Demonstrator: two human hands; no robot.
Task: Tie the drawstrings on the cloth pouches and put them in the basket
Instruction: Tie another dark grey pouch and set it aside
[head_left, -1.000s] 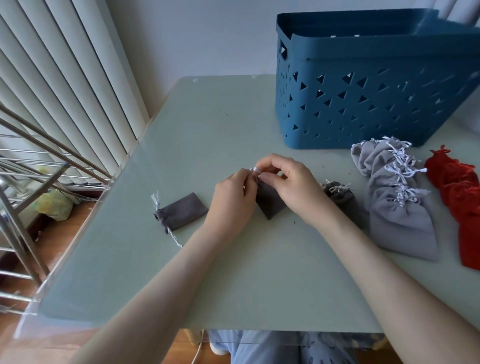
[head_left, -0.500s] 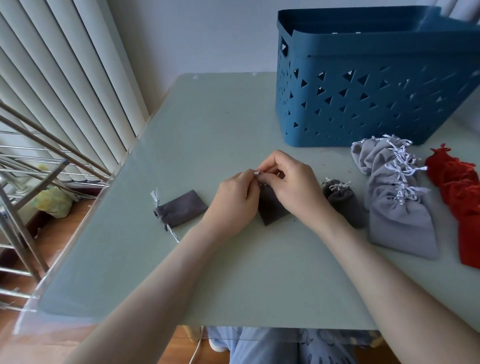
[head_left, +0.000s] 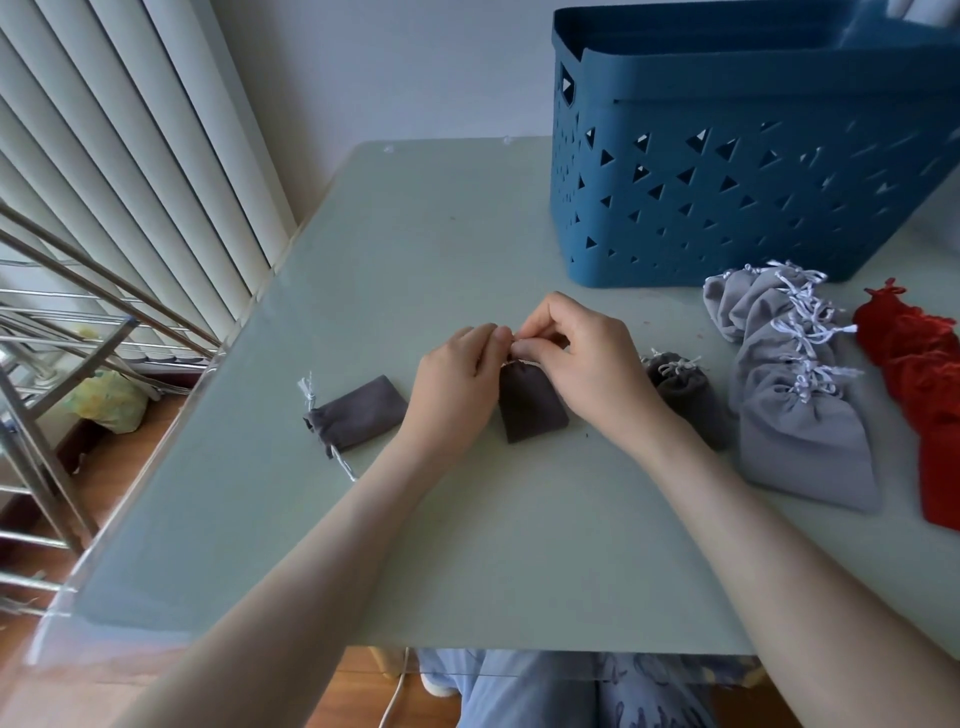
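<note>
Both hands pinch the white drawstring (head_left: 515, 347) at the mouth of a dark grey pouch (head_left: 531, 402) lying mid-table: the left hand (head_left: 457, 384) and right hand (head_left: 587, 358) meet fingertip to fingertip, fingers curled tight around the cord. Another dark grey pouch, untied (head_left: 358, 415), lies just left; the blue basket (head_left: 727, 171) stands behind, well apart, with light grey pouches (head_left: 795, 395) and red pouches (head_left: 924, 379) heaped to the right.

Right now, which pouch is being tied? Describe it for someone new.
Find the blue basket on the table. Nearer the person, a dark grey pouch lies between two like it. Only it is pinched at the top by the left hand and right hand.
</note>
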